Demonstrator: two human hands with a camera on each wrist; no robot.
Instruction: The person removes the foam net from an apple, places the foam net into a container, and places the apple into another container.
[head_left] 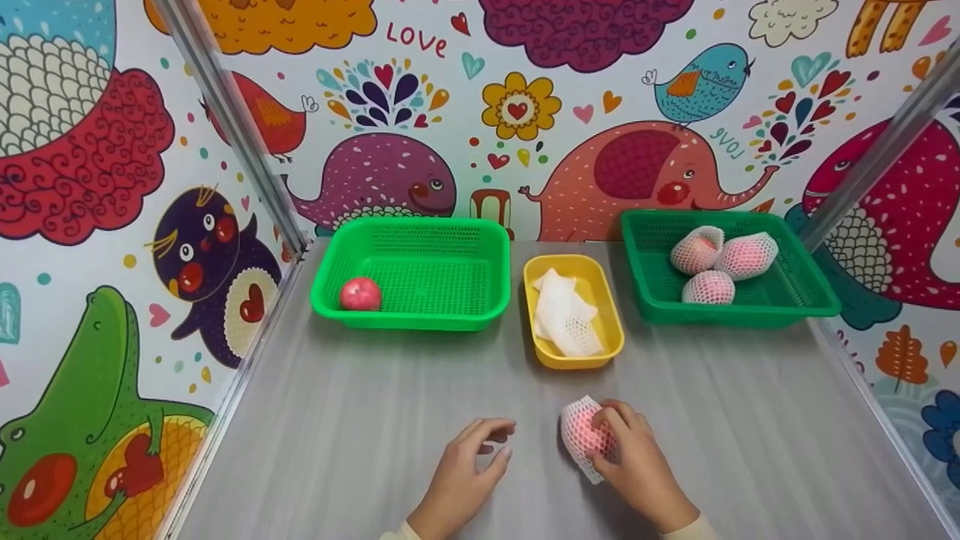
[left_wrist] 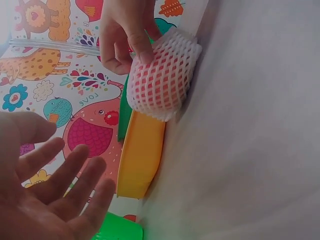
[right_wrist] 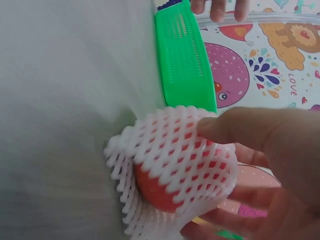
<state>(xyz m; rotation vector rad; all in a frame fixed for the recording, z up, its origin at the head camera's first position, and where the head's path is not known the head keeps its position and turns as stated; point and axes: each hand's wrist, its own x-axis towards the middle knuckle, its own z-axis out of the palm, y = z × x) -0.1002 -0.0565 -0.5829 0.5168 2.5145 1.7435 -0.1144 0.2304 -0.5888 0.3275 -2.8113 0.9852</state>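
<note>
My right hand [head_left: 637,465] grips a red apple in a white foam net sleeve [head_left: 589,435], low over the front of the table. In the right wrist view the foam net [right_wrist: 185,150] wraps most of the apple, and bare red skin [right_wrist: 155,187] shows at the net's open end. Thumb and fingers lie on opposite sides of it. To the left, my left hand [head_left: 469,465] is held apart from the fruit, fingers loosely bent and nothing between them. The left wrist view shows its spread fingers [left_wrist: 75,175] below the netted apple [left_wrist: 162,77].
A bright green basket [head_left: 420,322] at the back left holds one bare apple [head_left: 361,293]. Loose foam nets [head_left: 566,311] lie in the yellow tray [head_left: 574,362] at the middle. At the back right, a dark green basket [head_left: 810,300] contains three netted apples [head_left: 709,288].
</note>
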